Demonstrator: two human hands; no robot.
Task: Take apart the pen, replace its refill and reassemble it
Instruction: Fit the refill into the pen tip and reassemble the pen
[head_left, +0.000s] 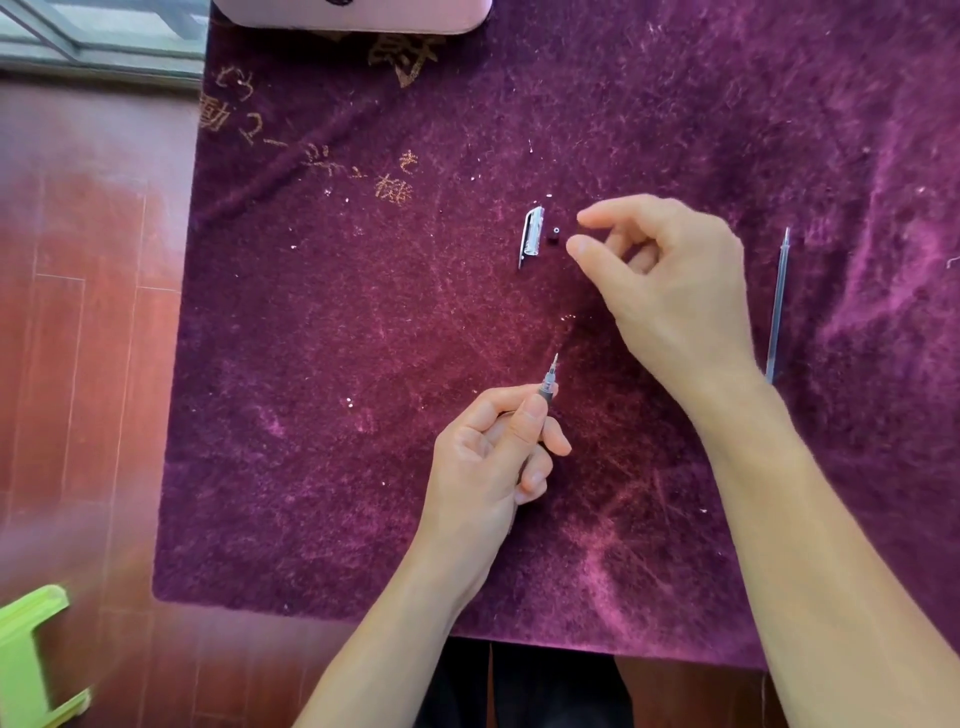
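Two hands work over the purple cloth covering the worktop: the left hand grips the one pen body, fingers curled round it so only its tip end shows, pointing away from the person. The right hand hovers released, thumb and forefinger slightly apart with nothing seen between them, just right of one clear cap and two tiny dark pieces lying beside it. One loose refill lies on the cloth right of that hand's wrist, well apart from the pen body.
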